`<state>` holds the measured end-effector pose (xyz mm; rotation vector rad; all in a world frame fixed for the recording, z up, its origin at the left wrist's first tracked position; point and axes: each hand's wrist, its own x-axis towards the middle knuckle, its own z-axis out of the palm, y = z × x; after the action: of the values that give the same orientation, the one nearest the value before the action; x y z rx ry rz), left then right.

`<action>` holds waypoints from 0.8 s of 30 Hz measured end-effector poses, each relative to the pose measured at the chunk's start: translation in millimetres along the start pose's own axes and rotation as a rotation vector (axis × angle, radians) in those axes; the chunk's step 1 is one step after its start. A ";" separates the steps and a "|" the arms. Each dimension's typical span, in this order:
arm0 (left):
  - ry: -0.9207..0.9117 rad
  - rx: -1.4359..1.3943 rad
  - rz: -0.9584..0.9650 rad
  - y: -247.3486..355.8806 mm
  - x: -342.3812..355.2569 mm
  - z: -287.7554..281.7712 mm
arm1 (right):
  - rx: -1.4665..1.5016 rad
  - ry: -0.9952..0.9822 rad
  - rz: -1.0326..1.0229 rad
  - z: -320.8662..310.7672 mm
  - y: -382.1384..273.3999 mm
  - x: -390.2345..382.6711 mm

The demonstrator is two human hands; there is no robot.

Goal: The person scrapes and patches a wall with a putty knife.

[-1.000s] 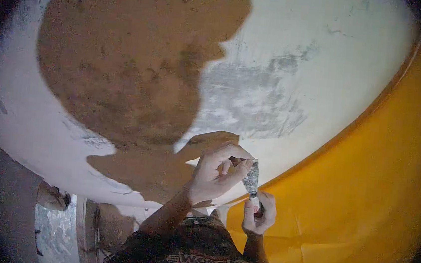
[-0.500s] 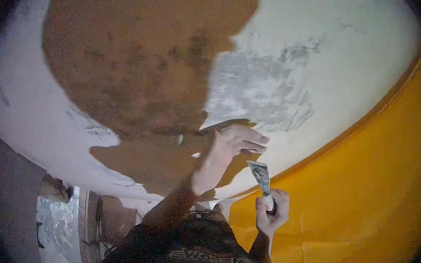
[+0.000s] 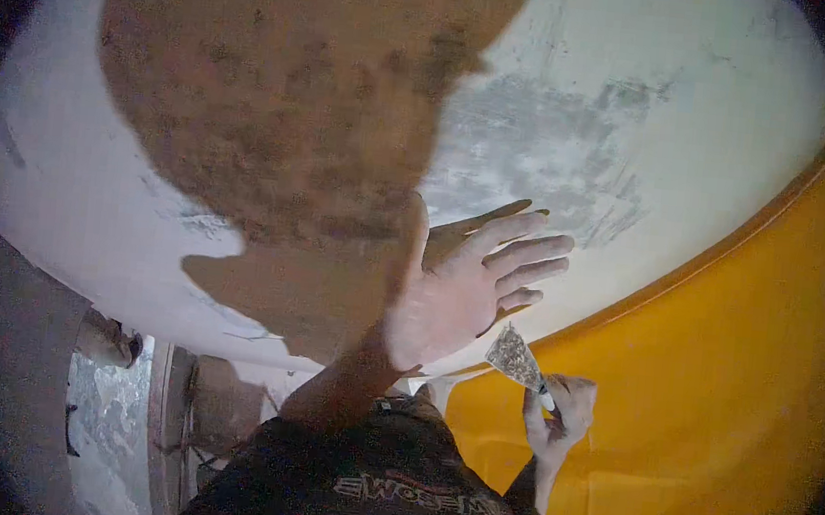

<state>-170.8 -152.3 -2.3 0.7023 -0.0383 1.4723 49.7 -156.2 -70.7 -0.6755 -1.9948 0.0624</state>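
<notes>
My left hand (image 3: 464,287) is held palm up with its fingers spread, over the near edge of a large white curved surface (image 3: 758,121). Nothing lies in that palm, which looks dusted with pale powder. To its right, my right hand (image 3: 564,413) grips a putty knife (image 3: 516,355) by the handle. The flat blade is smeared grey and points up toward the left fingers, apart from them. On the white surface are a rubbed grey patch (image 3: 550,142) and a smaller scuffed patch (image 3: 204,225). A large dark brown shadow covers much of the surface.
Along the right side, a yellow-orange sheet (image 3: 704,401) meets the white surface at a brownish rim (image 3: 717,255). Below left are a mottled pale strip (image 3: 107,437) and a brownish object (image 3: 111,339), unclear in dim light. My dark shirt (image 3: 373,480) fills the lower middle.
My left hand has turned palm up and its fingers have spread. My right hand has shifted slightly right with the putty knife, whose blade now shows its broad face.
</notes>
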 end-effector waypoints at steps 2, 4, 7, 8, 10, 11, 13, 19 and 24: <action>-0.010 -0.012 -0.027 0.5 -1.2 0.7 | -0.006 -0.012 -0.019 -4.5 0.1 2.6; -0.020 -0.023 -0.055 0.5 -1.5 1.4 | -0.002 -0.017 -0.033 -9.3 -1.2 5.0; -0.040 0.056 -0.107 -1.0 0.0 2.5 | -0.064 -0.118 -0.041 -17.8 -5.8 8.6; -0.034 0.092 -0.128 -2.2 1.1 2.9 | -0.080 -0.153 -0.141 -20.4 -6.9 10.7; -0.028 0.125 -0.160 -4.6 2.3 3.9 | -0.099 -0.188 -0.231 -24.7 -9.1 14.7; -0.041 0.120 -0.146 -5.5 2.5 4.4 | -0.112 -0.214 -0.278 -26.5 -9.7 16.9; -0.055 0.114 -0.136 -6.0 1.0 4.9 | -0.128 -0.241 -0.322 -30.0 -8.7 21.6; 0.002 0.180 -0.182 3.6 -7.6 4.2 | -0.324 -0.267 -0.254 -46.8 8.3 35.7; 0.094 0.053 -0.225 12.5 -11.7 3.5 | -0.734 -0.248 -0.102 -58.8 14.2 41.0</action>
<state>-182.5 -165.0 0.6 0.6568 0.1479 1.2921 89.9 -138.1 -12.4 -1.0587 -2.2862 -0.7086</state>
